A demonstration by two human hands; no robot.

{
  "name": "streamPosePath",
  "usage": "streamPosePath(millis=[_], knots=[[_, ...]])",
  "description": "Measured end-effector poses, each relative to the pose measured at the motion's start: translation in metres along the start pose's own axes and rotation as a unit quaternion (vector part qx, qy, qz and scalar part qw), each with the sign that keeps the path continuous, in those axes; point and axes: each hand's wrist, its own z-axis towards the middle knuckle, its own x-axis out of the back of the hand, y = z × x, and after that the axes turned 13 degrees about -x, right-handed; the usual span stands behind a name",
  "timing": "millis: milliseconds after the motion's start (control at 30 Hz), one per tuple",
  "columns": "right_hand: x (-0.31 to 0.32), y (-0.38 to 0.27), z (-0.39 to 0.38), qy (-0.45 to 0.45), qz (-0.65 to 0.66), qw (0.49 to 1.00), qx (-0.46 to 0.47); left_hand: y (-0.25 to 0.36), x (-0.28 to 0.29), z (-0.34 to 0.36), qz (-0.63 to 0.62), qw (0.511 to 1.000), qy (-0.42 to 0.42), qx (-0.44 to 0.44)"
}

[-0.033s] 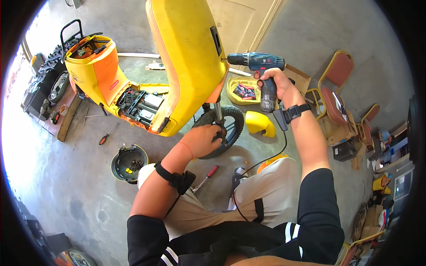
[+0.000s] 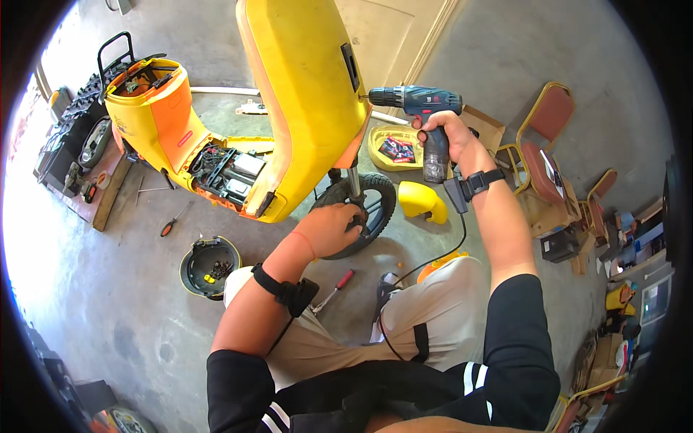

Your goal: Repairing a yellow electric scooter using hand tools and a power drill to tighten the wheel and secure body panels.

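Observation:
In my right hand (image 2: 446, 136) is a blue-grey cordless drill (image 2: 422, 101), fingers wrapped round its grip. Its bit points left and meets the edge of the yellow front body panel (image 2: 310, 94) of a scooter, just below a black slot. My left hand (image 2: 336, 227) lies over the top of the scooter's front tyre (image 2: 386, 198), beside the fork, with its fingers curled down; the fingertips are partly hidden. Behind the panel, the scooter's open floor section (image 2: 231, 177) bares wiring and electrical boxes.
An upturned helmet (image 2: 189, 270) holding small dark parts sits on the floor at left. Screwdrivers (image 2: 345, 280) lie nearby. Close to the wheel are a curved yellow part (image 2: 419, 200) and a yellow tray (image 2: 382, 160) with packets. Red-seated chairs (image 2: 552, 112) stand at right.

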Motion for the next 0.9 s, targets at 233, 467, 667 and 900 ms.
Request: streamPosePath(millis=[233,467,667,900], knots=[[0.0,0.005,0.0,0.01,-0.104,0.992,0.067,0.002,-0.002,0.007,-0.006,1.0,-0.014,-0.002],[-0.007,0.068,0.008,0.035,-0.21,0.94,0.267,-0.005,-0.003,0.005,-0.025,1.0,0.005,0.003],[-0.004,0.082,0.014,0.059,-0.193,0.939,0.279,-0.017,-0.004,-0.002,-0.042,0.997,0.047,0.055],[0.003,0.064,0.01,0.009,-0.136,0.954,0.268,-0.018,-0.011,0.001,-0.02,0.995,0.039,0.093]])
